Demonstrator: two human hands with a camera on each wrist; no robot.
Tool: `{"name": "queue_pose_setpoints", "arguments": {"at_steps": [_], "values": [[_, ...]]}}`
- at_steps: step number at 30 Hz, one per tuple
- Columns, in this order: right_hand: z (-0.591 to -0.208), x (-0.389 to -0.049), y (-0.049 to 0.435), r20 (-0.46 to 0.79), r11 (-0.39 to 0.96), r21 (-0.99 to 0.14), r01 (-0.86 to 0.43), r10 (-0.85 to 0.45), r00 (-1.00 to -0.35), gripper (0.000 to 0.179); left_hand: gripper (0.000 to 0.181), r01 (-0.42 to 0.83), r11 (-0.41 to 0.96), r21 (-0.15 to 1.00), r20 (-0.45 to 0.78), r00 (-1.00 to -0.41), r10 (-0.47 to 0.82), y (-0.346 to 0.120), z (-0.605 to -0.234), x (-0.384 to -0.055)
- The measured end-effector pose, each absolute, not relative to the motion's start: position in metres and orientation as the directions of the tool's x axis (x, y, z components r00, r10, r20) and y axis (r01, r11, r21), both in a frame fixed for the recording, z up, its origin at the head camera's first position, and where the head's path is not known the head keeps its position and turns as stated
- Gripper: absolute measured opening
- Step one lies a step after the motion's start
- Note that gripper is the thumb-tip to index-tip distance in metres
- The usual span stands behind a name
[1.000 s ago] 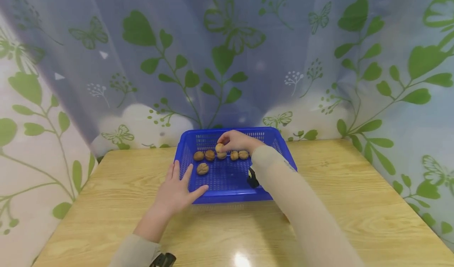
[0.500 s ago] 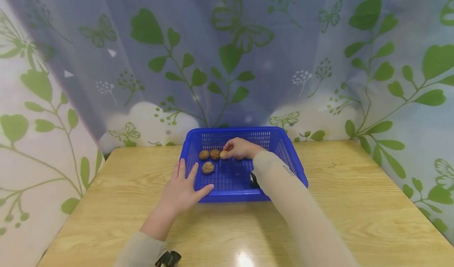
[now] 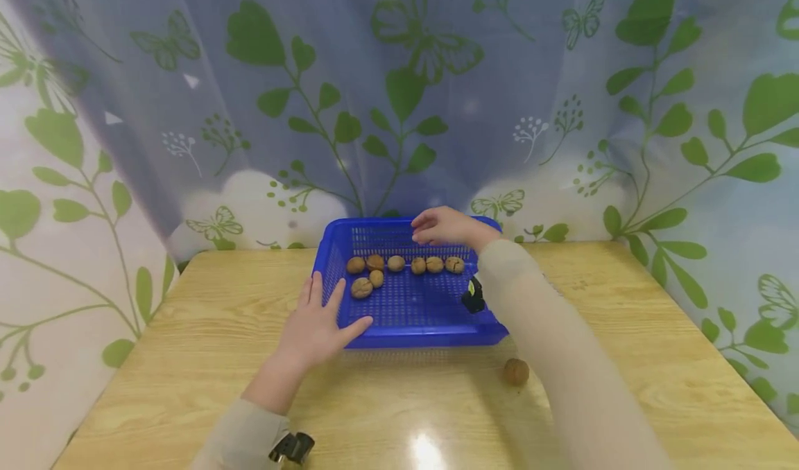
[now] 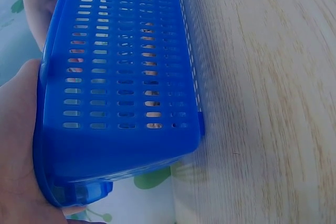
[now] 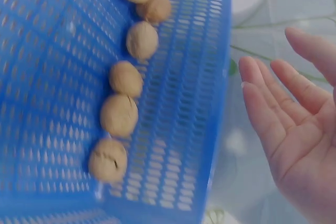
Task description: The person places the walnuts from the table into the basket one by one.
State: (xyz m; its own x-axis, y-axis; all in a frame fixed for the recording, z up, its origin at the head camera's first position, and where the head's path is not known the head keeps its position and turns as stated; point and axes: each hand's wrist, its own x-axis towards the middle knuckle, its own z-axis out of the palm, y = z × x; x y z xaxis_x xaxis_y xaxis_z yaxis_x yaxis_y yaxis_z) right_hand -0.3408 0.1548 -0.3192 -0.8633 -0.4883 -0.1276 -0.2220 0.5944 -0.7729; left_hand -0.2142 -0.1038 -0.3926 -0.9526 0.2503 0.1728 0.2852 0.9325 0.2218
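Observation:
A blue plastic basket with slotted walls holds several walnuts. Most lie in a line along its back wall, among them a cracked walnut at the right end. Toward the left, a small pale walnut sits beside a larger walnut. My left hand rests on the basket's left front corner, fingers spread; the left wrist view has it along the rim. Over the back of the basket hovers my right hand. In the right wrist view its fingers are extended and its palm holds nothing.
One loose walnut lies on the wooden table, in front of the basket's right corner and close to the right sleeve. A patterned curtain hangs right behind the basket and along both sides of the table.
My right hand has let go of the small pale walnut beside the larger one and risen toward the back right. More of the back line shows, and the loose table walnut is uncovered.

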Motion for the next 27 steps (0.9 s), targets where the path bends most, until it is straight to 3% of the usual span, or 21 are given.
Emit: {"name": "queue_pose_setpoints", "arguments": {"at_steps": [11,27], "values": [[-0.307,-0.304,0.213,-0.070,0.649,-0.704,-0.289,-0.468,-0.881,0.042,0.090,0.286,0.930,0.230,0.158,-0.954,0.254,-0.104,-0.388,-0.213],[-0.328,-0.228,0.279,0.005,0.677,-0.674,-0.298,-0.399,-0.917,0.043,0.090,0.302,0.925,0.229,0.158,-0.949,0.271,-0.103,-0.392,-0.214]]}}
